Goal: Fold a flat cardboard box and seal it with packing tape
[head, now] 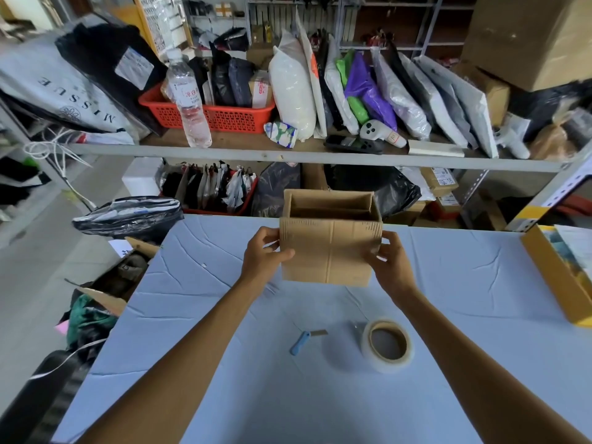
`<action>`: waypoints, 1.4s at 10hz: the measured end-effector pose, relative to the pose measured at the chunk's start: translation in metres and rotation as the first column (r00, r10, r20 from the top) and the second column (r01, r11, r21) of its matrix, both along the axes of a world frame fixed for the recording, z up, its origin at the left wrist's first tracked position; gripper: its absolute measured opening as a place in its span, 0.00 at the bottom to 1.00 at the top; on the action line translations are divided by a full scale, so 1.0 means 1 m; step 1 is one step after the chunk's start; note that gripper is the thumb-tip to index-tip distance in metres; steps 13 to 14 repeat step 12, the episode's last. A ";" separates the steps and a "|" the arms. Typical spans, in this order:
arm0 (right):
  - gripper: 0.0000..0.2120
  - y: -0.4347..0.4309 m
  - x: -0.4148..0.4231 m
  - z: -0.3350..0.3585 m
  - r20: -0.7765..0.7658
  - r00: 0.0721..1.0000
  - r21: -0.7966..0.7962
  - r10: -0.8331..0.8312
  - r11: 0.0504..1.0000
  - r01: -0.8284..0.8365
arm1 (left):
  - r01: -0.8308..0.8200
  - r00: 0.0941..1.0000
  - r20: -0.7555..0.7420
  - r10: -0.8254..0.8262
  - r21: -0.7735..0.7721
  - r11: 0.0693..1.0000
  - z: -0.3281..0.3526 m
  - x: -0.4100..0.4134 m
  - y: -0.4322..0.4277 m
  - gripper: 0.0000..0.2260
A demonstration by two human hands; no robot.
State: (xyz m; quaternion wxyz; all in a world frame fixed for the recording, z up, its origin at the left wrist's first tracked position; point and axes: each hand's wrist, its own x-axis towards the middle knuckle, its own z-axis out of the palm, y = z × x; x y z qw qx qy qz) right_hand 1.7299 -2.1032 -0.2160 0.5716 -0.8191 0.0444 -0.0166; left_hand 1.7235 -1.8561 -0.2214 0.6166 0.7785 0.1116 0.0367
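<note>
Left hand (pixel 263 253) grips the left edge of the cardboard box (pixel 330 248), thumb on the near face; right hand (pixel 389 257) grips the right edge the same way. Box is opened up, top open, held above the blue-covered bench (pixel 464 283). Tape roll (pixel 387 345) and small blue-handled cutter (pixel 302 341) lie on the bench nearer the person, apart from the box.

On the shelf (pixel 224 152) ahead we see a red basket (pixel 221 115) of packets, with a clear water bottle (pixel 189 97) standing in front of it. Padded mailers (pixel 416 100) lean in a row further right. On our blue table (pixel 192 315) lies a small blue-handled blade (pixel 301 341). A yellow box (pixel 554 280) sits at its right edge.
</note>
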 end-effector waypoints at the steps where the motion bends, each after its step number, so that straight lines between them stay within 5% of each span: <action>1: 0.17 0.004 0.003 -0.006 -0.048 0.998 0.035 -0.034 0.999 0.035 | -0.014 0.998 -0.062 0.014 -0.003 1.000 -0.014 -0.002 -0.001 0.17; 7: 0.24 -0.004 0.007 -0.058 -0.317 0.947 -0.109 -0.052 0.994 0.018 | 0.050 0.977 -0.204 -0.067 -0.083 0.995 -0.078 -0.003 -0.003 0.20; 12: 0.26 -0.004 -0.031 -0.033 -0.471 0.877 -0.442 -0.100 0.886 -0.136 | 0.282 0.933 -0.291 -0.210 0.234 0.930 -0.053 -0.042 0.003 0.29; 14: 0.26 -0.004 -0.031 -0.033 -0.471 0.877 -0.442 -0.100 0.886 -0.136 | 0.282 0.933 -0.291 -0.210 0.234 0.930 -0.053 -0.042 0.003 0.29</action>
